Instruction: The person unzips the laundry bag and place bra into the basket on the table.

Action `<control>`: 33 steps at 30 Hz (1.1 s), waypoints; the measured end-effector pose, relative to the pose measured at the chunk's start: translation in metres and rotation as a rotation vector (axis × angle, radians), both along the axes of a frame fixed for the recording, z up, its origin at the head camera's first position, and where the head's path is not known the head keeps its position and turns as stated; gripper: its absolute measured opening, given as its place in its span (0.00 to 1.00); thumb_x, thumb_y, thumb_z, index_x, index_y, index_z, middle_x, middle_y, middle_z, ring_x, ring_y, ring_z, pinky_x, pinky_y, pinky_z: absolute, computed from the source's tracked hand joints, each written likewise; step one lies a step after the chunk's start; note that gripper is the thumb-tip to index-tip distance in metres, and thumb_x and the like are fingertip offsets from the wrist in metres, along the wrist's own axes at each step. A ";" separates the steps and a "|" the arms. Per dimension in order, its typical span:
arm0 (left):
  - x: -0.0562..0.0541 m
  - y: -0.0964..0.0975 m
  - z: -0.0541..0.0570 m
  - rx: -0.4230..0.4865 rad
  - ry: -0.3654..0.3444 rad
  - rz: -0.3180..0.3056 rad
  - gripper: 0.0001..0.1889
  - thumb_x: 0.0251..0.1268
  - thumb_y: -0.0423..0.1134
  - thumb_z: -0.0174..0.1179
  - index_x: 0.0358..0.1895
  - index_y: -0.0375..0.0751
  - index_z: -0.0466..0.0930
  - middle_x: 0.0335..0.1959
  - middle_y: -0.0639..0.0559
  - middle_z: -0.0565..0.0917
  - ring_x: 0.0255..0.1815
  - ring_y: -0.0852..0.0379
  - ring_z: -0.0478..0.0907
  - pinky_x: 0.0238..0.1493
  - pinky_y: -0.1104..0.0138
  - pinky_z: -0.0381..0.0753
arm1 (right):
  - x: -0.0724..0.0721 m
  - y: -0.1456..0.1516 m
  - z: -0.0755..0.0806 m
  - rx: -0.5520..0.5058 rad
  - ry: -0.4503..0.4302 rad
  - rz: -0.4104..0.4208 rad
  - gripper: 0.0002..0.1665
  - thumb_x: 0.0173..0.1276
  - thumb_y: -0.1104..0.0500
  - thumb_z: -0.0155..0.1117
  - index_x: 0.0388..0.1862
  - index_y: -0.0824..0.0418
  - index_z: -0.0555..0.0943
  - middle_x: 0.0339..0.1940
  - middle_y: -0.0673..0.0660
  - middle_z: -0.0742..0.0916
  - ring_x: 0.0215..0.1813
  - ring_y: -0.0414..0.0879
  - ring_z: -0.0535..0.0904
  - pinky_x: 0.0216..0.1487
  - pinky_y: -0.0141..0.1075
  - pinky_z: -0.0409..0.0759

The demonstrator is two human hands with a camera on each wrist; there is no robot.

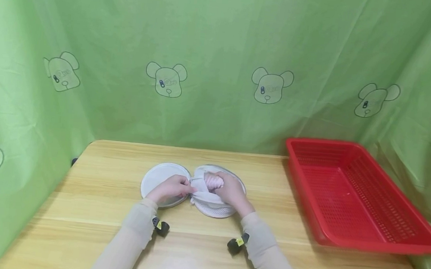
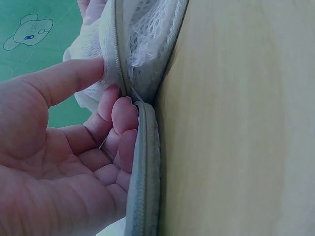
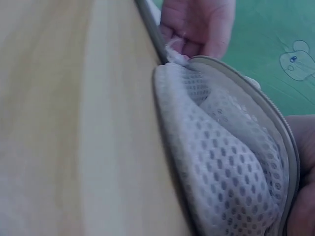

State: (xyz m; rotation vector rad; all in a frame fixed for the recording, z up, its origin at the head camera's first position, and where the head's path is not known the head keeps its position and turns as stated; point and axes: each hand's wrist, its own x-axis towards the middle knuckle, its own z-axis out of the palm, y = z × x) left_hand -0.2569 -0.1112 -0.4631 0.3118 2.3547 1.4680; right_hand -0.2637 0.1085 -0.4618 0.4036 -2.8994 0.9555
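Note:
A white mesh laundry bag (image 1: 214, 209) with a zipped rim lies unzipped on the table, its round lid (image 1: 158, 176) folded out flat to the left. At the seam between the two halves, my left hand (image 1: 173, 187) pinches the bag's edge; the left wrist view shows thumb and fingertips at the zipper (image 2: 119, 49). My right hand (image 1: 231, 191) reaches into the bag's mouth and holds a pale pink ribbed cloth bundle (image 1: 212, 181), its fingertips partly hidden. In the right wrist view the honeycomb mesh (image 3: 221, 152) bulges up beside the table.
A large red plastic basket (image 1: 312, 204) with slotted walls stands at the right of the wooden table (image 1: 120, 155). Green curtains (image 1: 209, 121) printed with bear heads hang behind and along both sides.

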 end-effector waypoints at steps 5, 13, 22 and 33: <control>-0.002 -0.001 -0.004 0.000 0.003 0.000 0.13 0.63 0.41 0.63 0.26 0.41 0.72 0.21 0.56 0.70 0.25 0.59 0.67 0.33 0.69 0.71 | -0.001 0.004 0.004 -0.035 -0.043 -0.007 0.19 0.53 0.55 0.76 0.44 0.53 0.83 0.44 0.54 0.88 0.50 0.54 0.83 0.57 0.50 0.79; -0.003 -0.001 -0.003 0.005 -0.015 0.007 0.12 0.62 0.41 0.64 0.26 0.42 0.73 0.20 0.57 0.72 0.25 0.60 0.69 0.35 0.70 0.72 | -0.004 0.008 0.008 -0.150 -0.092 0.006 0.24 0.50 0.61 0.77 0.48 0.57 0.83 0.41 0.57 0.88 0.43 0.51 0.82 0.51 0.47 0.81; -0.004 0.000 -0.004 -0.003 -0.013 0.001 0.10 0.61 0.40 0.64 0.27 0.40 0.75 0.22 0.55 0.74 0.26 0.59 0.70 0.35 0.70 0.71 | -0.001 0.010 0.025 -0.267 -0.104 -0.019 0.27 0.50 0.60 0.77 0.51 0.60 0.82 0.43 0.59 0.89 0.44 0.51 0.84 0.53 0.48 0.81; -0.003 0.000 -0.003 -0.026 -0.005 -0.001 0.11 0.62 0.41 0.64 0.26 0.41 0.74 0.22 0.56 0.74 0.26 0.59 0.69 0.34 0.70 0.71 | 0.003 0.014 0.036 -0.310 -0.108 -0.029 0.24 0.53 0.57 0.76 0.50 0.58 0.83 0.45 0.58 0.88 0.48 0.51 0.84 0.56 0.48 0.80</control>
